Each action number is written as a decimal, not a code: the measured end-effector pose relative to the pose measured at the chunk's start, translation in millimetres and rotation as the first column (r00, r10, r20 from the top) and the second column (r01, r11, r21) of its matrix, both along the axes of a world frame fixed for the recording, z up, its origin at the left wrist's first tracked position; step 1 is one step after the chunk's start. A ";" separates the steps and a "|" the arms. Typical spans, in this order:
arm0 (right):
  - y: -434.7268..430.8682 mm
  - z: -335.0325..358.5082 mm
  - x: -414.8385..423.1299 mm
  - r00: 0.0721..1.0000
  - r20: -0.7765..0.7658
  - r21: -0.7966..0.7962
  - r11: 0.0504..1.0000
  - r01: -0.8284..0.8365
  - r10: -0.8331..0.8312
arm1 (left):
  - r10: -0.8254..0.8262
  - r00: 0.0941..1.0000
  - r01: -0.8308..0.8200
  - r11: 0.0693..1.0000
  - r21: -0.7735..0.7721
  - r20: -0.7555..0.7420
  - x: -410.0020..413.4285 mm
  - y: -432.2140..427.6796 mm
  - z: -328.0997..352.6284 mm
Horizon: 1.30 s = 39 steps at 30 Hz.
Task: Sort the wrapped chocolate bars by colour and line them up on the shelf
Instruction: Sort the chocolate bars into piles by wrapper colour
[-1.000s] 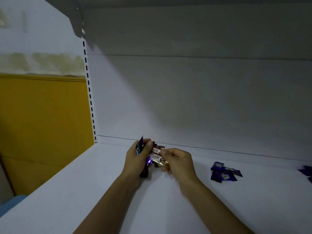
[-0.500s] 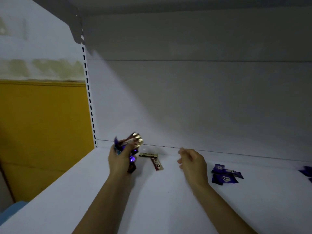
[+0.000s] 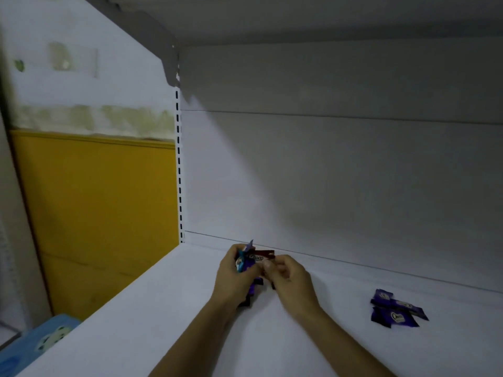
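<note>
As left grip [image 3: 235, 272] holds bars [image 3: 251, 258], right [image 3: 288, 273] pinches one.

Shelf board [image 3: 130, 330] open left of my left hand [image 3: 234, 276] and between my right hand [image 3: 290, 280] and the purple bars [image 3: 394, 312] further right. Both hands pinch the bundle of bars [image 3: 257, 258], no gap between. Back panel [image 3: 326, 186] blocks just behind; upper shelf [image 3: 326, 20] well overhead.
</note>
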State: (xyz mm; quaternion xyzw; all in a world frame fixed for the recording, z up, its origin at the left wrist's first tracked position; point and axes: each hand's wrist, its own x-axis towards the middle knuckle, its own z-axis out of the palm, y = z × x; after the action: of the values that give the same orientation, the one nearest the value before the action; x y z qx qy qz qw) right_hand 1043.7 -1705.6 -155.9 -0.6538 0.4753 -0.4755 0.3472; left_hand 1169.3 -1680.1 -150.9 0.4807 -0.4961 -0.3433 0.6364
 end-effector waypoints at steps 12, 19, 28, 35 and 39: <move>-5.7 2.2 -20.3 0.871 0.396 -0.043 0.942 0.334 -0.290 | -0.030 0.973 0.047 0.996 0.073 -0.227 9.5 -6.2 -1.2; -3.2 -5.6 -24.2 0.887 -0.374 -0.409 0.906 0.106 -0.273 | -0.068 0.956 0.086 0.995 0.054 -0.285 10.8 -6.0 -0.8; -1.6 9.7 -17.3 0.915 0.371 -0.111 0.971 0.213 -0.159 | -0.156 0.986 0.156 0.988 -0.002 -0.063 4.7 -2.3 -2.7; -12.9 -7.1 -38.5 0.899 -0.384 -0.212 0.968 0.136 -0.210 | -0.066 0.976 0.076 0.996 0.041 -0.205 7.8 -4.5 -2.0; -6.1 1.1 -30.0 0.999 0.023 -0.079 0.996 -0.043 0.045 | -0.098 0.979 0.105 0.994 0.029 -0.180 5.3 -1.8 0.2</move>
State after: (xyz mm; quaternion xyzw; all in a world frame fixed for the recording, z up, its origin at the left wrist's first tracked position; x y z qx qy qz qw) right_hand 1013.7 -1711.8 -154.9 -0.6712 0.4373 -0.4942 0.3377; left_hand 1174.6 -1682.0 -150.7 0.4340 -0.4543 -0.4263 0.6508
